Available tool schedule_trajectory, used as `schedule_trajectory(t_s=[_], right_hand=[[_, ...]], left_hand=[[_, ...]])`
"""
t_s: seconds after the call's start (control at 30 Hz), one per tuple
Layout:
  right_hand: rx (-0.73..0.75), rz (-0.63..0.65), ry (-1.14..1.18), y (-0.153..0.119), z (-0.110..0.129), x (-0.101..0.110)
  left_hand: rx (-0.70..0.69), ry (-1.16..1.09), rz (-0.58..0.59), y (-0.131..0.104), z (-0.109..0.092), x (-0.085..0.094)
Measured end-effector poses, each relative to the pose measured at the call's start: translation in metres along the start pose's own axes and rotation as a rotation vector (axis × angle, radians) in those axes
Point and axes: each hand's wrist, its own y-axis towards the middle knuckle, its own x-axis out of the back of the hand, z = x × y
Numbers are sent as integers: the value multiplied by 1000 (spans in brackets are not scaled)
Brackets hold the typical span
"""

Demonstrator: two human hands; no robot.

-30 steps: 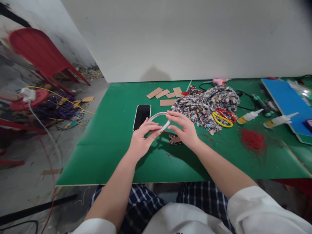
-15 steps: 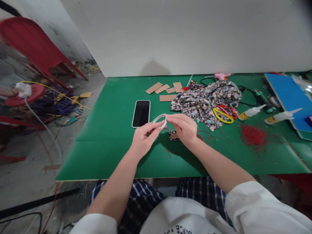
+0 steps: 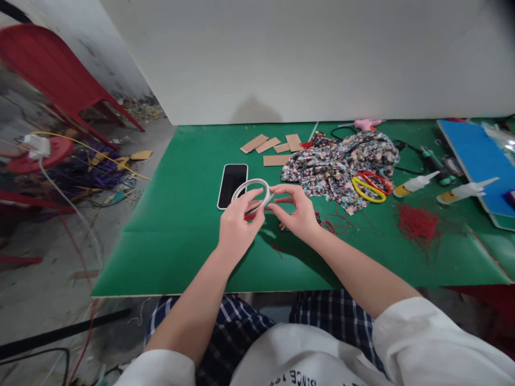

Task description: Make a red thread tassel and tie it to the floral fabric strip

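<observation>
A thin white ring, like a roll of narrow tape (image 3: pixel 252 183), is held in my left hand (image 3: pixel 240 221), tilted above the green table. My right hand (image 3: pixel 296 210) is at the ring's right side, thumb and fingertips close to its edge; whether they pinch a tape end is too small to tell. Something red shows under my left fingers. Behind the ring lies a phone (image 3: pixel 232 185) with a dark screen. A small flower-patterned piece (image 3: pixel 284 227) lies partly hidden beneath my right hand.
Cardboard strips (image 3: pixel 277 160) lie behind my hands. To the right are floral cloth (image 3: pixel 317 167), scissors (image 3: pixel 368 190), two glue bottles (image 3: pixel 414 185), red threads (image 3: pixel 418 224), a pink glue gun (image 3: pixel 367 124) and a blue board (image 3: pixel 483 161). A red chair (image 3: pixel 52 69) stands left.
The white ring has turned so its round opening shows more, and it now overlaps the phone. My right hand's fingers have spread and moved slightly left and down, covering more of the flower-patterned piece.
</observation>
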Motion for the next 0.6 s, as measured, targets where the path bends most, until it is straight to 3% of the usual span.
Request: schedule_trajectory(t_s=[0.17,0.33,0.47,0.6], right_hand=[[57,64,-70,1,-4,1],[225,0,-348,3,-5,4],[259,-7,-424,4,-5,3],[269,2,-446,2,-6,2]], left_hand=[[-87,89,-10,-1,4,-4],[-180,204,-34,-1,5,-5],[-285,336,-88,-1,6,-7],[-295,414,-91,-2,7,-10]])
